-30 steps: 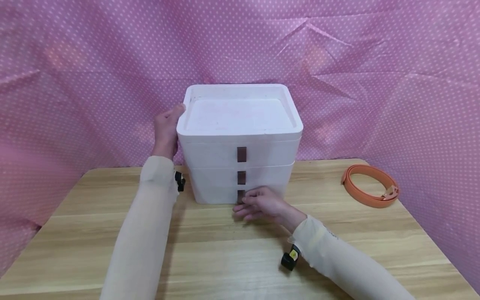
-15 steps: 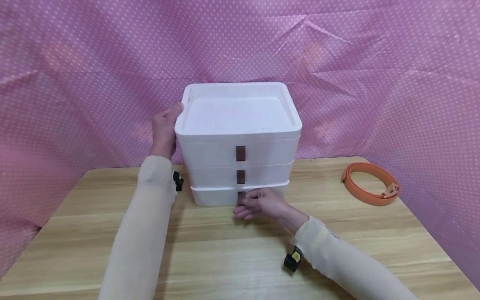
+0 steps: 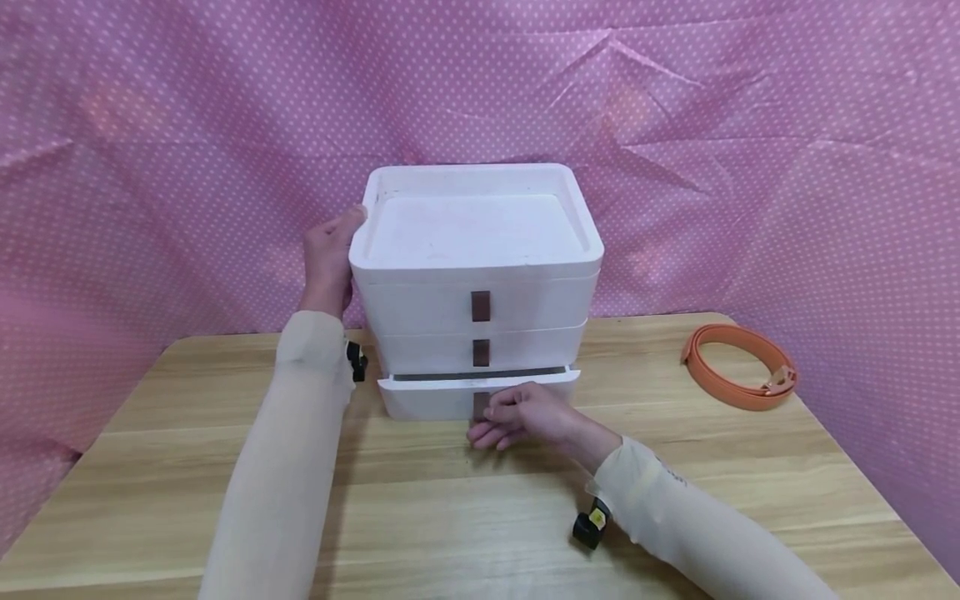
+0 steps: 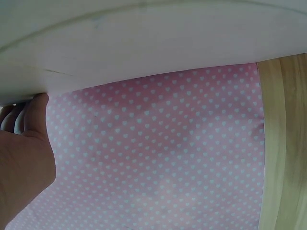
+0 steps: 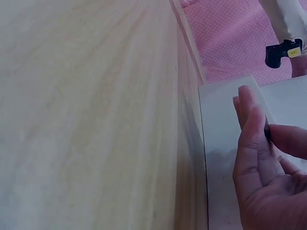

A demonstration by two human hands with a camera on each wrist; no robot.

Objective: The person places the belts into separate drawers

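Head view: your right hand (image 3: pixel 528 414) pinches the brown tab (image 3: pixel 481 403) on the bottom drawer (image 3: pixel 427 404), your left hand (image 3: pixel 327 258) grips the white drawer unit (image 3: pixel 420 307); draw straight, brace firmly!

Cream sleeves (image 3: pixel 273 467) (black wrist cameras (image 3: pixel 588 532))

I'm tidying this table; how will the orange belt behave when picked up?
The belt is probably bendy, since it lies coiled. It may unwind if lifted by one end, as no tie shows around it. The metal-looking buckle likely makes that side heavier.
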